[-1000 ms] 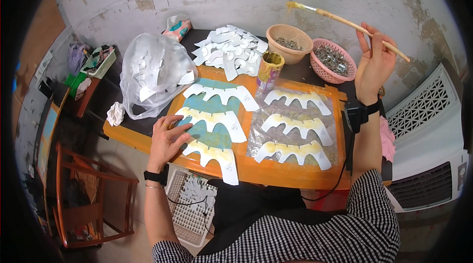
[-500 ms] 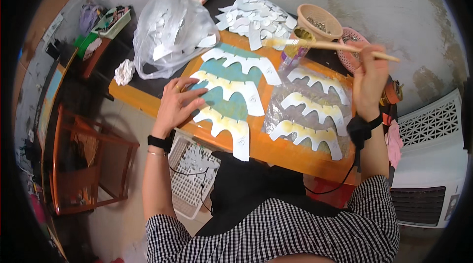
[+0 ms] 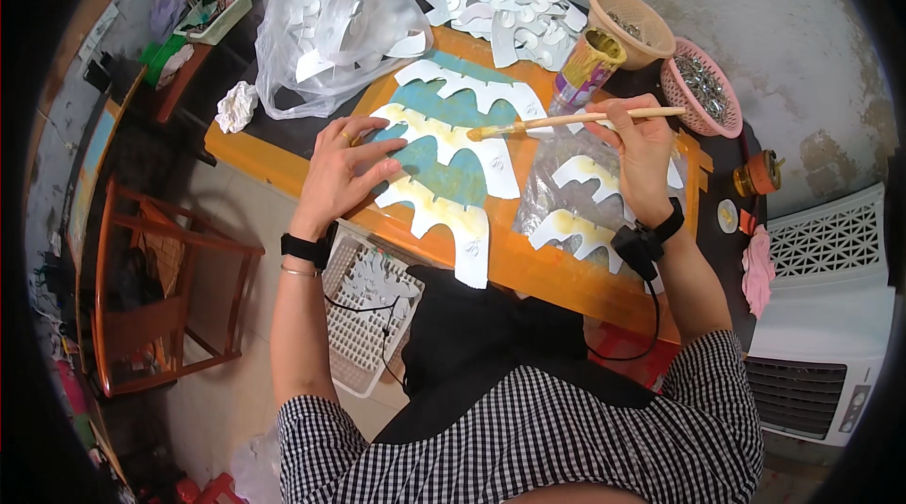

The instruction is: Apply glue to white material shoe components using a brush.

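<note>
Clasping a wooden-handled brush [image 3: 552, 124], the right hand [image 3: 642, 153] holds it at a scalloped white cutout [image 3: 444, 135] the splayed left hand [image 3: 347, 164] touches.

Illegible small marks [image 3: 473, 247] on the white scalloped pieces [image 3: 462, 219], unreadable print [image 3: 575, 86] on the purple-labelled can [image 3: 589, 68]

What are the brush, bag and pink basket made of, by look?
Brush: handle probably wood, bare or clear-coated; pale tan and smooth-looking. Bristle material unclear under yellowish coating.
Bag: thin plastic film, slightly shiny; see-through and creased.
Pink basket: likely moulded plastic; even colour, regular holes in the wall.
</note>
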